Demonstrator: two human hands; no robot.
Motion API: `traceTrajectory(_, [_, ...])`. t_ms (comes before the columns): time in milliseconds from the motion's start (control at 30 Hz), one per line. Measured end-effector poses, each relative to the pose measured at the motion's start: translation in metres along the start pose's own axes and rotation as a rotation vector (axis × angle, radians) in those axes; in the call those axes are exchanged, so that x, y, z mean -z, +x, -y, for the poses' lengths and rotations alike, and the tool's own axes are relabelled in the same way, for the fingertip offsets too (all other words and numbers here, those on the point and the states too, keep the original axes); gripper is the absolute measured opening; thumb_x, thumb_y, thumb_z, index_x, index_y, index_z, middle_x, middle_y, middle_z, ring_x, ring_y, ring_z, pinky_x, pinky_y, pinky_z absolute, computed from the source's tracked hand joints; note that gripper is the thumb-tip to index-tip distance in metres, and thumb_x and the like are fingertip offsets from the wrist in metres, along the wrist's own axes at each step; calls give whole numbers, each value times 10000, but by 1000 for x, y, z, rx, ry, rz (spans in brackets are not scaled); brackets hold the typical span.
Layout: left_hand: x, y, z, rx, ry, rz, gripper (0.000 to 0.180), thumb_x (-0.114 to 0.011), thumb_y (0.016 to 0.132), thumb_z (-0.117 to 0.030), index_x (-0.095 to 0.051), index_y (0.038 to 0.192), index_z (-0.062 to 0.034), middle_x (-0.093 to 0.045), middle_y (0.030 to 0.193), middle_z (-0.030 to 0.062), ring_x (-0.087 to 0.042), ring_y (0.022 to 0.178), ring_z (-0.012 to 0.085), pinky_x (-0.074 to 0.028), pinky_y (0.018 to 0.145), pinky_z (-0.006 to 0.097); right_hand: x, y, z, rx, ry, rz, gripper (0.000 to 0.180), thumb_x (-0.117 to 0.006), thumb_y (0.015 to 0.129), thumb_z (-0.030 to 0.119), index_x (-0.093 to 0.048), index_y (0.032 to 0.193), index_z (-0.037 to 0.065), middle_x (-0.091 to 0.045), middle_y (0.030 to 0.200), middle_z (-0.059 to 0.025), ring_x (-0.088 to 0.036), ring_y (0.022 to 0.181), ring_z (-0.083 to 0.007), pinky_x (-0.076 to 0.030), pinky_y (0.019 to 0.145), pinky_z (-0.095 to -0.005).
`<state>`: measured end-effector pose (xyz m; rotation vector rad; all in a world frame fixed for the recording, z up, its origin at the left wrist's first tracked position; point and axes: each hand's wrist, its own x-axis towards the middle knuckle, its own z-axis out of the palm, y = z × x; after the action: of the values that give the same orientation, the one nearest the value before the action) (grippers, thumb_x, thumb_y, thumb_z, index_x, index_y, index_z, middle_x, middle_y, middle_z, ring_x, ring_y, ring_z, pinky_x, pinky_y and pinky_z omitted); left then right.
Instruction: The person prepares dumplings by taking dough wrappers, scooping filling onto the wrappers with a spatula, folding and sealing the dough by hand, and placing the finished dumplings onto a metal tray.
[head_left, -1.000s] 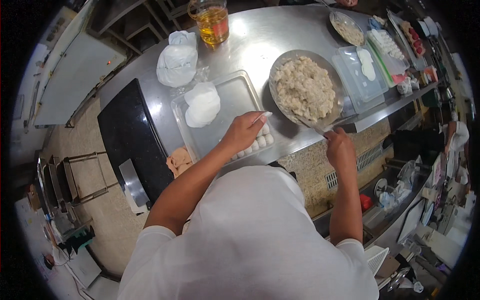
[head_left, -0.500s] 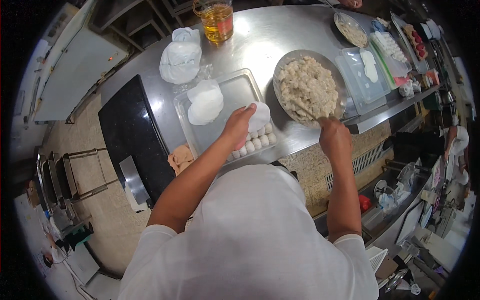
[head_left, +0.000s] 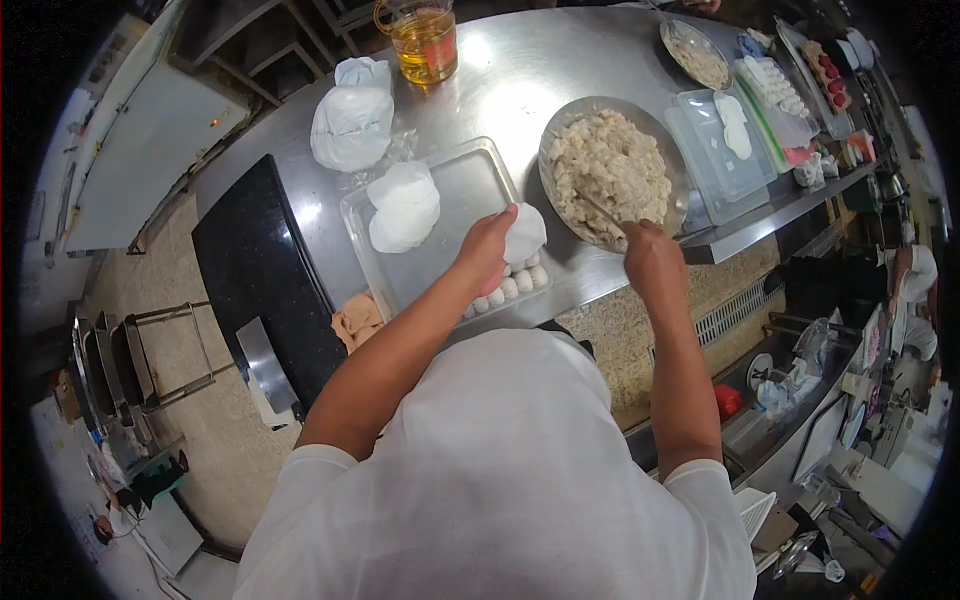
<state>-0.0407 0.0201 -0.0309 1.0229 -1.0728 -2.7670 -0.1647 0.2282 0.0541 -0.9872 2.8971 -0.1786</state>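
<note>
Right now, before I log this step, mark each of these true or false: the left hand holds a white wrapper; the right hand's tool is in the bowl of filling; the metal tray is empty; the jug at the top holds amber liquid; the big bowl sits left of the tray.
1. The left hand holds a white wrapper: true.
2. The right hand holds a thin tool reaching into the bowl of filling: true.
3. The metal tray is empty: false; it carries a row of white dumplings and a white stack.
4. The jug holds amber liquid: true.
5. The bowl sits left of the tray: false; it sits to the right.
</note>
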Motion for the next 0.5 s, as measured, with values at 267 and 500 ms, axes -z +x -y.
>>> traceTrajectory(267, [0, 5, -3, 15, -14, -11, 468, -488, 1061, -348, -541, 1279, 62, -638, 1240, 162, -629, 1136, 264, -473, 1039, 396, 24, -1, -20, 127, 184, 59, 282, -510, 846, 33, -720, 1025, 89, -684, 960, -180, -672, 868, -413, -536, 763, -487])
traceTrajectory(500, [-9, 15, 3, 15, -5, -58, 490, -495, 1046, -394, -560, 1272, 37, -649, 1201, 136, -622, 1097, 243, -470, 978, 395, 19, -21, -14, -55, 42, 59, 214, -509, 867, 75, -702, 961, 73, -684, 961, -184, -674, 887, -425, -533, 765, -511])
